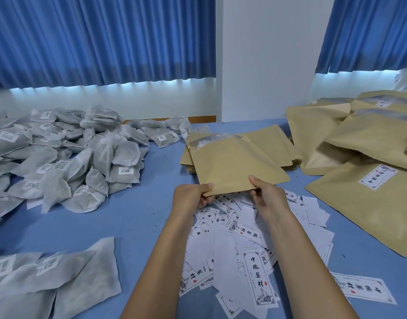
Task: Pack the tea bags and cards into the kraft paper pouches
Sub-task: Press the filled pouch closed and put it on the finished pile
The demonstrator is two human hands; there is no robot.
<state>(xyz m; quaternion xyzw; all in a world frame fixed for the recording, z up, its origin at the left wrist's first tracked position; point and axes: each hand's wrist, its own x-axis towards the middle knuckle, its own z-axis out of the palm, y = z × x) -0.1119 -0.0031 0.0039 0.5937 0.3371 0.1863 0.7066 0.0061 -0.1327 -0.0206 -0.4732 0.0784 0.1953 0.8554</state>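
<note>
Kraft pouch (232, 164) pinched by left hand (191, 195), right hand (267, 194)

Approx. dozens of tea bags (59, 162), 20+ cards (257, 277), 10+ pouches (232, 162).

packing room | heaped tea bags (59, 157), pouches (359, 146), blue table (133, 217)

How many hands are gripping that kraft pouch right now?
2. The left hand pinches the kraft pouch at its near left corner; the right hand pinches its near right corner. Both hold it above the scattered cards. No other hand shows.
</note>
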